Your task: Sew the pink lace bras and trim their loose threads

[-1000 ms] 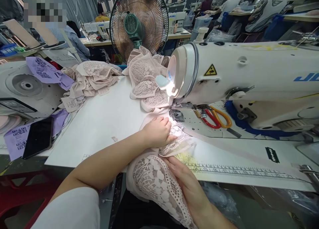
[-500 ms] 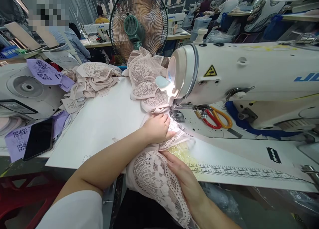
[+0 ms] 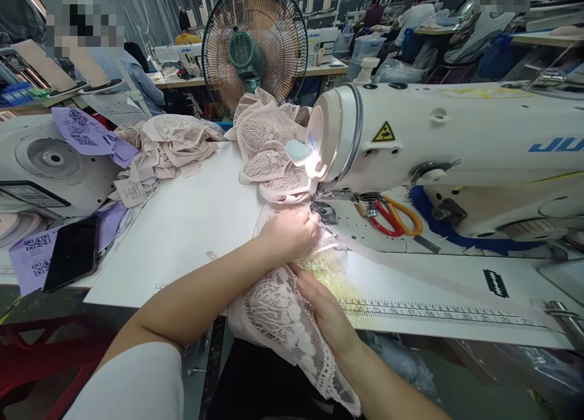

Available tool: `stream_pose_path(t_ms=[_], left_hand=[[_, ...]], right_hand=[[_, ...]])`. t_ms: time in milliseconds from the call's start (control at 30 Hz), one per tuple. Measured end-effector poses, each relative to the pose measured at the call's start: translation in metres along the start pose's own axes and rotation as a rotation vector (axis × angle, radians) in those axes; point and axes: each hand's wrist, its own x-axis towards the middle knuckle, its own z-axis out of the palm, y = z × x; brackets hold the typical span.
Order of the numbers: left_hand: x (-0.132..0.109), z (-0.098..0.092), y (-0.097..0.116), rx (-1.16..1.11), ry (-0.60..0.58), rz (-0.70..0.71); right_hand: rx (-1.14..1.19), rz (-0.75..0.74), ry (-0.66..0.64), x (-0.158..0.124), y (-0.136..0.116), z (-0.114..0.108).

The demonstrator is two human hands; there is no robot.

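Observation:
A pale pink lace bra [image 3: 278, 313] runs from under the needle of the sewing machine [image 3: 424, 122] down over the table edge towards my lap. My left hand [image 3: 292, 232] is closed on the bra's upper part, fingertips curled right beside the presser foot [image 3: 316, 208]. Lower down, my right hand [image 3: 326, 307] grips the lace edge, its fingers partly hidden behind the fabric. A thin pale band [image 3: 387, 259] stretches from the needle area to the right across the table. Sewn bras [image 3: 267, 134] lie heaped behind the needle.
Red and orange-handled scissors [image 3: 396, 218] lie under the machine arm. A black blade [image 3: 495, 283] sits at the right. To the left are a phone [image 3: 72, 254], purple paper slips [image 3: 82, 131] and a fabric pile [image 3: 176, 140]. A large fan [image 3: 255, 49] stands behind; several people sit beyond.
My left hand has gone from lying flatter on the lace to curled fingers gathering it at the presser foot. My right hand has shifted slightly, and the lace below is more bunched.

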Motion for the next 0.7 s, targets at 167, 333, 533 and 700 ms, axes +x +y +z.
stream_pose_path(t_ms=[167,333,533,700], left_hand=[[-0.012,-0.017,0.005,-0.024,-0.176,0.051],[-0.014,-0.024,-0.019,0.021,-0.233,0.123],[-0.016,-0.022,-0.024,0.037,-0.204,0.147],[-0.019,-0.024,-0.025,0.066,-0.145,0.167]], right_hand=[[-0.06,0.065,-0.15,-0.01,-0.011,-0.006],[-0.772,-0.202,-0.229,-0.02,-0.037,-0.057],[-1.569,-0.622,0.144,0.018,-0.057,-0.108],[-1.647,-0.682,0.0,0.026,-0.052,-0.111]])
